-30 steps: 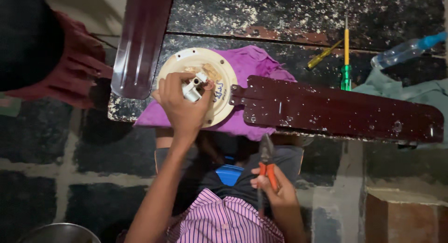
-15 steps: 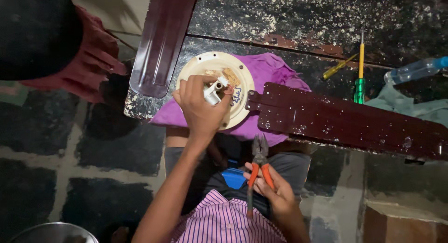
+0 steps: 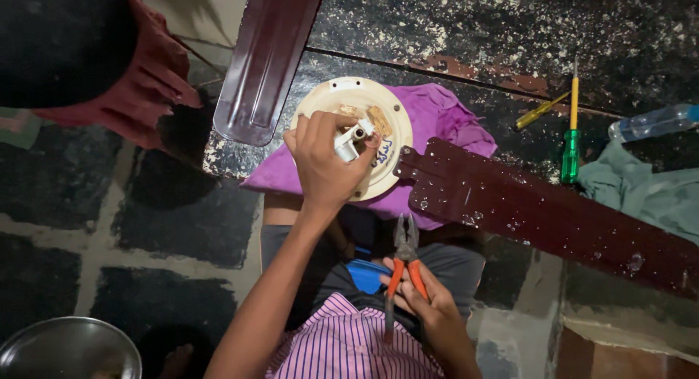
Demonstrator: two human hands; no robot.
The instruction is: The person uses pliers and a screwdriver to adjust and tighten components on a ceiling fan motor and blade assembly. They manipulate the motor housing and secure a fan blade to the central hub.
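Left hand (image 3: pixel 324 164) curled over the hub of a ceiling fan motor (image 3: pixel 378 131), fingertips pinching a small whitish cylindrical part (image 3: pixel 348 142) at its centre. The cream motor disc sits on a purple cloth (image 3: pixel 444 117) directly under that grip; two dark red blades (image 3: pixel 266 66) remain attached, running up-left and out to the right of it. Right hand (image 3: pixel 429 306), nearer the body, wraps the orange handles of pliers (image 3: pixel 404 259), jaws pointing toward the motor but not touching it. Work looks mid-way: hub open, central part not yet free. A yellow-and-green screwdriver (image 3: pixel 571 131) lies unused, well right.
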